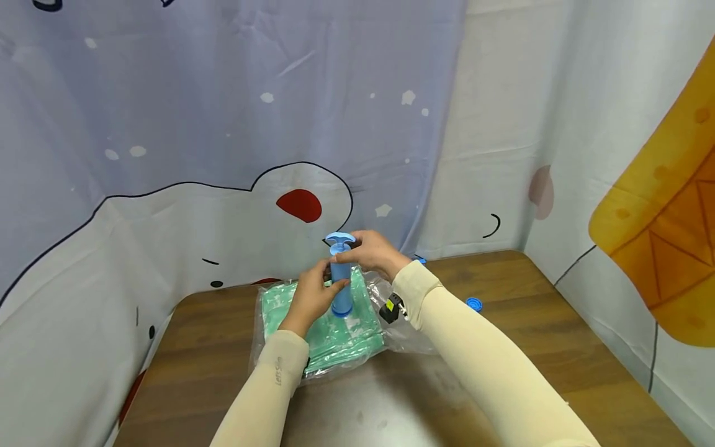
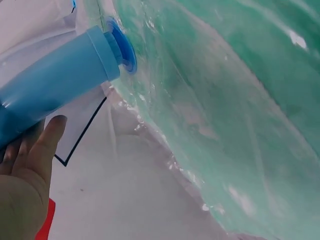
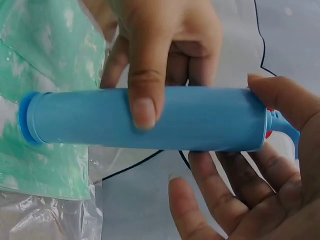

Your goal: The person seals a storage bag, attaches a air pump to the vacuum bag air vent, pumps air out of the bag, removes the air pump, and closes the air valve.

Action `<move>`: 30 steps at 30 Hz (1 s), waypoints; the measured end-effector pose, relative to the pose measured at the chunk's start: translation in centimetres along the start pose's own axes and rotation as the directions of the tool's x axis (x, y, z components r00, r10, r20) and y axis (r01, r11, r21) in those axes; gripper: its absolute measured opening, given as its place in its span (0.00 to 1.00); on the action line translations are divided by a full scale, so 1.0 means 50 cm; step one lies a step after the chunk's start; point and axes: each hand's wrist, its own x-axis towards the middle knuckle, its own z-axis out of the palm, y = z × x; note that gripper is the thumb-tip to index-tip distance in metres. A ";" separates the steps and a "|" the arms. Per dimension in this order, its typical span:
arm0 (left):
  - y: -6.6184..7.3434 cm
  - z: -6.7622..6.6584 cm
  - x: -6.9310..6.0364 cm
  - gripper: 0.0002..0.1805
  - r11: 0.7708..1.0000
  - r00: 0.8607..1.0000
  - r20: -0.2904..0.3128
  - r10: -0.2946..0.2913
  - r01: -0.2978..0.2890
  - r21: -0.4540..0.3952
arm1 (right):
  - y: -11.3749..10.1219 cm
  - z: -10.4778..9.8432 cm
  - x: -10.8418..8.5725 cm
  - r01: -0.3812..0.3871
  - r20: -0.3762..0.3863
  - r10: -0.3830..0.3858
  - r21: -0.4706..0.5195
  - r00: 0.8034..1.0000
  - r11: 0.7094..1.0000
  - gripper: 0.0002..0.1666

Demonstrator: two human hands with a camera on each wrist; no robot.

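A light-blue hand pump stands upright on a clear plastic bag holding folded green patterned material. My left hand grips the pump's barrel midway, its thumb lying across the front in the right wrist view. Higher up, my right hand holds the barrel's top end between thumb and fingers, just below the T-shaped handle. The pump's lower end meets a darker blue round valve on the bag in the left wrist view.
A small round blue cap lies on the wooden table to the right. Part of another blue item shows behind the right wrist. A printed curtain hangs along the table's back and right side.
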 end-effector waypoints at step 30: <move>0.020 0.038 -0.004 0.32 0.986 0.970 -0.243 -0.010 0.051 0.161 | -0.003 0.051 -0.026 -0.007 -0.289 -0.080 -0.287 0.954 0.958 0.40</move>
